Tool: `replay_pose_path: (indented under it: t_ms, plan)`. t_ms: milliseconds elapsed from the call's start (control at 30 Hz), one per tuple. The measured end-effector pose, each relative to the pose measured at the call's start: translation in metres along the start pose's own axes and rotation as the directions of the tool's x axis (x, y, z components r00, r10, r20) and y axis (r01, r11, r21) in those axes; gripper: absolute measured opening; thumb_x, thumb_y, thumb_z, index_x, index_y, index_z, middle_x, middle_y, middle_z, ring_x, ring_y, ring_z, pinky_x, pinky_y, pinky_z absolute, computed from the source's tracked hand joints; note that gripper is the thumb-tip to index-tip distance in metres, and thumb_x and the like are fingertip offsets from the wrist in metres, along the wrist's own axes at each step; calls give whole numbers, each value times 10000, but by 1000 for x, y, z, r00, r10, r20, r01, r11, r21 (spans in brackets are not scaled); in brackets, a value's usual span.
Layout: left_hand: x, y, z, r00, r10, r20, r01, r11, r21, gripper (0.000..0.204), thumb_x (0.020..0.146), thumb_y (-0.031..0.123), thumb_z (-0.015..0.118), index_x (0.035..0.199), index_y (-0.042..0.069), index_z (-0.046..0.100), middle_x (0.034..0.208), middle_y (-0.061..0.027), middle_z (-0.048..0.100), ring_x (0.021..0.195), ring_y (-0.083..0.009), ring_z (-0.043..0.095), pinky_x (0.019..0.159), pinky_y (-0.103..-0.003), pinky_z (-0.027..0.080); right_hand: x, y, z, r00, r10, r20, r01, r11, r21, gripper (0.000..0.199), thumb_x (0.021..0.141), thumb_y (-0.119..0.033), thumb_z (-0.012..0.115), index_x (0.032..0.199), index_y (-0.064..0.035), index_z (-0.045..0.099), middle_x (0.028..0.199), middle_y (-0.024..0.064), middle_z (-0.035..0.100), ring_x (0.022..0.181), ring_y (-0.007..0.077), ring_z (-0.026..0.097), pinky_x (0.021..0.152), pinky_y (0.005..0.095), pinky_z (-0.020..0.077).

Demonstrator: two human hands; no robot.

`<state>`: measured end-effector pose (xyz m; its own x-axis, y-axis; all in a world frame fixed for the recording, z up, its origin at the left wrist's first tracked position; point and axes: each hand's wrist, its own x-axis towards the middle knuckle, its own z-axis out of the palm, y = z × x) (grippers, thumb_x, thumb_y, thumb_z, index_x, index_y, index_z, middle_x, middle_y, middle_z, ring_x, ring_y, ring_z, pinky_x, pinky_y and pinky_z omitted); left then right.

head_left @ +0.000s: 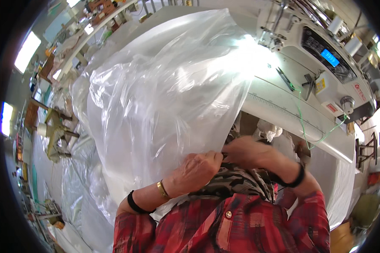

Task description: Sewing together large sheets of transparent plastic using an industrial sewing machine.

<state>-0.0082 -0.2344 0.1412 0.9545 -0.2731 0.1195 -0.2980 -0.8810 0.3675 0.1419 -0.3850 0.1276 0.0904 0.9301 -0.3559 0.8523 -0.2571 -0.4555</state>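
Note:
A large sheet of clear plastic film (pixel 156 97) spreads over the sewing table and hangs down to my lap, creased and shiny. My left hand (pixel 198 169) is closed at the film's near edge, its fingers pinched together on it. Close beside it, at the film's lower right corner, is my right hand (pixel 249 152), smeared by motion. Its fingers do not show well enough to tell what they hold, if anything.
A white sewing machine (pixel 291 38) with a lit blue display stands at the upper right, its lamp glaring. Thread snips (pixel 285 79) and loose green thread (pixel 300 110) lie on the table. More plastic film (pixel 82 185) heaps at the left, near a wooden stool (pixel 55 133).

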Motion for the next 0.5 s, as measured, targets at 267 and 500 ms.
replay_pose_path:
  t_ms: [267, 500]
  plan:
    - [7, 16, 22, 999, 23, -46, -20, 998, 61, 119, 763, 27, 570, 866, 16, 512, 776, -120, 590, 719, -276, 665, 587, -382, 539, 38, 22, -54, 881, -216, -422, -26, 867, -497, 162, 793, -106, 594, 941, -83, 656, 1068, 67, 623, 1100, 239, 529, 962, 426, 404]
    - [9, 24, 26, 999, -6, -46, 5, 1000, -26, 98, 775, 25, 568, 849, 18, 504, 769, -130, 581, 723, -301, 653, 589, -394, 525, 115, 11, -90, 837, -403, -371, 228, 872, -433, 333, 858, -130, 569, 1181, -109, 647, 1259, 81, 590, 1237, 255, 486, 1038, 410, 380]
